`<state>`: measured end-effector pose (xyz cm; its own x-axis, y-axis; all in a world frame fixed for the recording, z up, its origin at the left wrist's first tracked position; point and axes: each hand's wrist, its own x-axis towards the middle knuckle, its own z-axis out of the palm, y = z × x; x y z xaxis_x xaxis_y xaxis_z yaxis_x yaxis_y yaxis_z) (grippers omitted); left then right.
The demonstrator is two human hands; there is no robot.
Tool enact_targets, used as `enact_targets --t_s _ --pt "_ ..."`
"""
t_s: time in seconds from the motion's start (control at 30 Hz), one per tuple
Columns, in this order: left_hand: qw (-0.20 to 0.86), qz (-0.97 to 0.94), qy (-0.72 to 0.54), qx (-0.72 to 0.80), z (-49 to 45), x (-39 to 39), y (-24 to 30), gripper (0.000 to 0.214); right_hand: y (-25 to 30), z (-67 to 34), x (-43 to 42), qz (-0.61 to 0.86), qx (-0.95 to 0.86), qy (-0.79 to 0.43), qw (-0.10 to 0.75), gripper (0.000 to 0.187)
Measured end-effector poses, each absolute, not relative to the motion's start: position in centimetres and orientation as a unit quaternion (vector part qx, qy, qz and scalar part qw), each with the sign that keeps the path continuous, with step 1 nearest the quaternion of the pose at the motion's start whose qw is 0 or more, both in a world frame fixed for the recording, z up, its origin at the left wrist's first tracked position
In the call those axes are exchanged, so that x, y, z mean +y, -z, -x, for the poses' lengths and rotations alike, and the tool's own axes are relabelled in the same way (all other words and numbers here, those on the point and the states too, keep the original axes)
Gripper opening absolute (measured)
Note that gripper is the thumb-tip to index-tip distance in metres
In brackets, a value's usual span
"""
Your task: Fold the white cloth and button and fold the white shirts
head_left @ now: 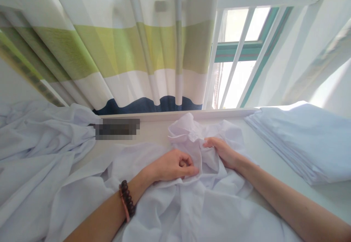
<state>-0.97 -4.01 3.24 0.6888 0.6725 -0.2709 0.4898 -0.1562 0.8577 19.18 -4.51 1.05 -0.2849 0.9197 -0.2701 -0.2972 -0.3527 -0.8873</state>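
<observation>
A crumpled white shirt [192, 198] lies on the white table [274, 161] in front of me, its bunched collar part [189, 132] raised toward the window. My left hand [172, 167], with a dark bead bracelet on the wrist, has its fingers curled and pinches the shirt's fabric. Just to the right, my right hand [223, 150] grips the same bunched fabric with bent fingers.
A heap of loose white cloth [35, 154] covers the left of the table. A stack of folded white cloth [307, 139] sits at the right. Behind the table hang a striped curtain [123, 52] and a barred window [241, 52].
</observation>
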Motion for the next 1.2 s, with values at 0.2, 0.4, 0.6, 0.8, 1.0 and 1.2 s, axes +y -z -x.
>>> enact_targets --t_s 0.2,0.4,0.6,0.8,1.0,1.2 --pt "0.393 -0.804 0.016 0.447 0.6 -4.4 -4.7 0.042 -1.6 -18.7 -4.3 0.353 -0.226 -0.791 0.445 0.018" --pt "0.400 -0.804 0.041 0.438 0.8 -4.1 -4.8 0.041 -1.6 -18.3 -4.1 0.361 -0.205 -0.782 0.465 0.021" --pt "0.580 -0.720 -0.039 0.378 2.4 -2.9 -3.9 0.044 -1.6 -18.4 -4.3 0.359 -0.226 -0.793 0.437 0.020" --pt "0.734 -0.538 -0.221 0.350 3.3 -2.4 -3.2 0.046 -1.7 -18.9 -4.4 0.377 -0.223 -0.790 0.430 0.017" --pt "0.738 -0.515 -0.291 0.323 2.9 -2.0 -2.3 0.045 -1.7 -19.1 -4.4 0.379 -0.307 -0.775 0.402 0.016" --pt "0.685 -0.543 -0.304 0.380 1.9 -2.4 -2.0 0.037 -1.6 -18.4 -5.0 0.369 -0.612 -0.632 0.301 0.024"
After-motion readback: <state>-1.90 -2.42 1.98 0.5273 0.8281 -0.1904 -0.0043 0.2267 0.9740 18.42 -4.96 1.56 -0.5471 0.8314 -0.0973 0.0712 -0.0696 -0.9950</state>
